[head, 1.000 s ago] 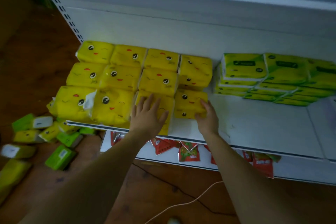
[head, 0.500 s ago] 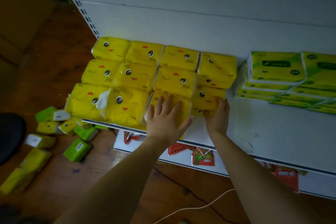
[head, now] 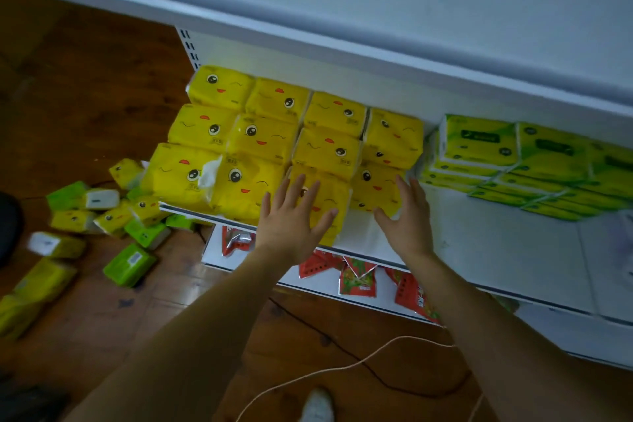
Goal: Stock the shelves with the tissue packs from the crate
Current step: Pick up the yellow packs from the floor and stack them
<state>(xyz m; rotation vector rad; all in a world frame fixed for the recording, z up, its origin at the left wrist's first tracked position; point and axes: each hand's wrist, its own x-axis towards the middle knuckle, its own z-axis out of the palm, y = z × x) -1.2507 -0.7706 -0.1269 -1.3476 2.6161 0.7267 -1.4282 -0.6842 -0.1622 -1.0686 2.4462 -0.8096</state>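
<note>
head view: looks down on a white shelf (head: 496,250), both bare forearms reaching to its front edge.
yellow packs (head: 263,137): face-printed tissue packs in three rows of four, filling the shelf's left part, side against side; the back row lies by the rear panel.
front pack (head: 337,205): third from the left in the front row, its near end at the shelf's lip, partly under the left hand.
left hand (head: 291,223): palm down over the front pack, grip spread, fingers straight and fanned, curled round nothing.
end pack (head: 373,188): fourth in the front row, set a little further back than the front pack.
right hand (head: 407,219): just right of the end pack, grip spread, thumb out to the left, fingers straight along the pack's right edge; whether they touch it i cannot tell.
white tissue (head: 209,175): pokes out between the two leftmost front-row packs.
green packs (head: 479,144): stacked flat at the shelf's right rear, a narrow gap from the yellow packs.
loose packs (head: 130,264): green and yellow, scattered on the wood floor (head: 85,96) left of the shelf.
red sachets (head: 356,279): on the lower shelf (head: 561,329), below the hands.
cord (head: 342,367): pale, curving over the floor between the forearms.
shoe (head: 317,404): white, at the bottom edge.
</note>
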